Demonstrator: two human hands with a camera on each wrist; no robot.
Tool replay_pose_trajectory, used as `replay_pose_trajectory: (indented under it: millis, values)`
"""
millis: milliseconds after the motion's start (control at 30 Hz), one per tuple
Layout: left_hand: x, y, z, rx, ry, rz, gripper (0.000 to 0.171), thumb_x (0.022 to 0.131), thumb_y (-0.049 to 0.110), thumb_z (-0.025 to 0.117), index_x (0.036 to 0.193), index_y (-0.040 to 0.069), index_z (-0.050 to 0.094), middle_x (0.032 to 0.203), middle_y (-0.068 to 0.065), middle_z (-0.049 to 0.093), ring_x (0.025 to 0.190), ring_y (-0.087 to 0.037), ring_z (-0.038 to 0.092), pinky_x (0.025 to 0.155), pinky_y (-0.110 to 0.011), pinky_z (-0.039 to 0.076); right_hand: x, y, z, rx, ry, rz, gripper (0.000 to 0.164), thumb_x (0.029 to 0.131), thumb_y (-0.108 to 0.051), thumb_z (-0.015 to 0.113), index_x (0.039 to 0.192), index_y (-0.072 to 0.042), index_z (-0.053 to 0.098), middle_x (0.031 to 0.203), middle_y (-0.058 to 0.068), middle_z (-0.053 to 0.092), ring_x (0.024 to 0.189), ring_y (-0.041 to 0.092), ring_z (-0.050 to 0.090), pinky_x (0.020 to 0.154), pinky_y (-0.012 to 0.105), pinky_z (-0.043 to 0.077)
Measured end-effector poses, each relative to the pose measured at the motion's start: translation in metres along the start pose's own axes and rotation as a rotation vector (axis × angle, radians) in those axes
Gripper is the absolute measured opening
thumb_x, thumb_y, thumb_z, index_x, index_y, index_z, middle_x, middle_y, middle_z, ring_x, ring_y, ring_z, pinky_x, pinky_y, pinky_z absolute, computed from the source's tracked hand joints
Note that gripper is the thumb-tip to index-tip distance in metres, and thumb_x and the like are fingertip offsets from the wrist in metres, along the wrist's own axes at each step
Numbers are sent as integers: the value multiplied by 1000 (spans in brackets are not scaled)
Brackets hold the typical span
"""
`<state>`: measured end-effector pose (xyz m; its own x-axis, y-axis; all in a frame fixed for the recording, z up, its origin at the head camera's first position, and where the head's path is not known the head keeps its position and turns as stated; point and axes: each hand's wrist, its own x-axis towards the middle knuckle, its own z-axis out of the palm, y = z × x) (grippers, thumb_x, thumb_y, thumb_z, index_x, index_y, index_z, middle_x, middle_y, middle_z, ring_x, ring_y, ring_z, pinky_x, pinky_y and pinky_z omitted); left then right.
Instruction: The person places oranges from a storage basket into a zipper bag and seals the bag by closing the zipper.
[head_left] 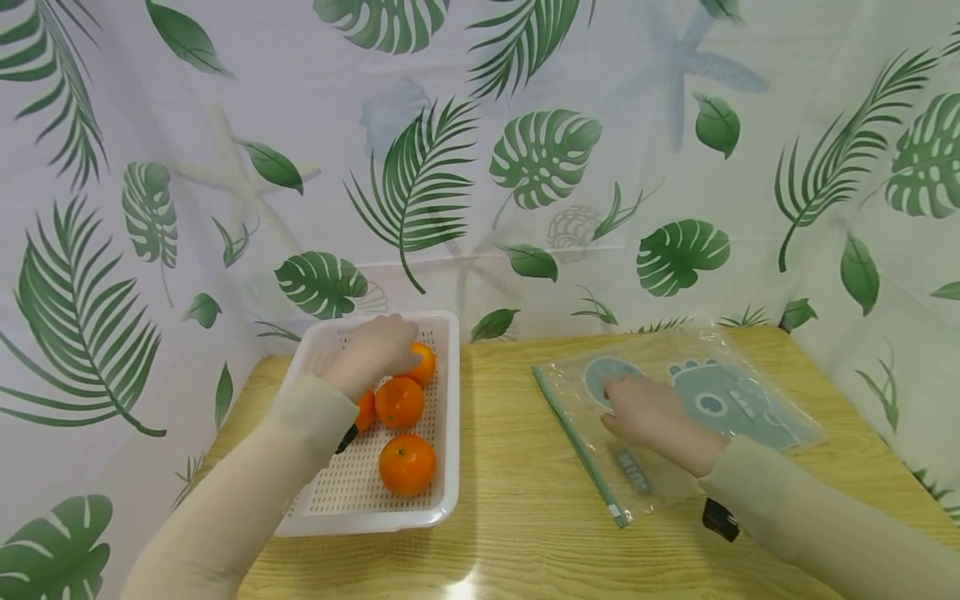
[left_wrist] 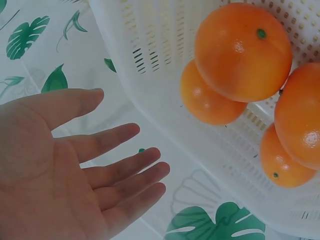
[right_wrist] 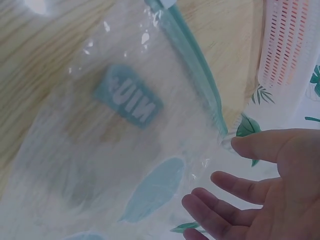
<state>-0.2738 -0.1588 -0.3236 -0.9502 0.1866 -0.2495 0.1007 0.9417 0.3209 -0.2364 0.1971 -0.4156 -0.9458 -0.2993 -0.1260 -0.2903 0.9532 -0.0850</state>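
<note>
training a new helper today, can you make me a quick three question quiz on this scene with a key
1. Which hand is nearer the basket that holds oranges?
2. On the bag, the zip strip is: a) red b) blue-green c) black
3. True or false: the bag lies inside the basket.

Key:
1. The left hand.
2. b
3. False; it lies on the table.

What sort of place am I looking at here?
Probably an indoor tabletop workspace: a light-brown wood-grain table, a white hanging sheet printed with green leaves, and a white perforated plastic basket holding round orange fruits.
</note>
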Motion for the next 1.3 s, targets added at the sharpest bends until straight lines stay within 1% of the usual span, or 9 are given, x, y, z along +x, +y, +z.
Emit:
replay_pose_trajectory:
  millis: [67,100,200,467,700,867,967,1100,1300]
  values:
    - [10,5,1,217,29,63,38,98,16,67,135,4,67,141,-20,65,125,-38,61,117,-54,46,-1,1,-1,-22,17,-3,32,95,-23,76,115,0,67,104,18,72,89,34,69,68,49,60]
    - [13,7,1,280,37,74,35,98,17,68,131,4,69,135,-20,68,118,-37,62,113,-53,50,-2,1,-1,-31,24,-3,33,95,-24,76,116,0,67,105,19,71,89,36,69,70,50,60]
    - [19,12,2,348,47,81,39,98,20,69,133,4,68,132,-20,67,113,-36,62,109,-52,52,-4,3,-1,-67,49,-8,36,95,-24,77,117,2,67,107,24,70,91,40,69,73,53,61]
    - [21,28,7,393,60,115,42,106,29,64,138,3,63,134,-21,65,123,-38,62,111,-53,52,-7,12,-1,-76,73,3,40,92,-24,80,119,2,66,108,26,65,94,41,65,74,53,60]
    - [29,37,18,461,89,171,52,105,42,65,139,4,62,134,-20,64,125,-38,62,108,-53,53,-12,17,-5,-100,71,3,49,90,-28,83,120,6,64,107,29,62,94,43,63,74,56,59]
    - [31,47,24,477,65,184,68,103,52,65,153,6,53,150,-19,57,138,-39,55,116,-54,47,-16,20,-5,-114,61,25,62,89,-32,84,131,8,60,115,33,61,100,46,63,77,60,58]
    - [32,54,27,480,54,208,71,102,55,66,153,9,53,152,-17,56,141,-39,52,120,-56,43,-18,21,-4,-127,68,39,67,89,-34,85,134,7,59,117,33,61,100,46,63,78,63,56]
    - [33,63,31,506,55,253,69,100,59,66,150,12,56,151,-15,58,143,-38,51,123,-58,39,-21,23,-2,-116,78,50,67,88,-35,86,134,5,58,117,32,60,102,47,61,80,66,53]
    - [38,78,36,589,50,296,79,100,66,61,160,17,48,162,-16,49,150,-37,46,128,-55,33,-25,27,-3,-87,85,45,66,87,-32,87,132,7,58,112,30,59,101,45,61,77,65,54]
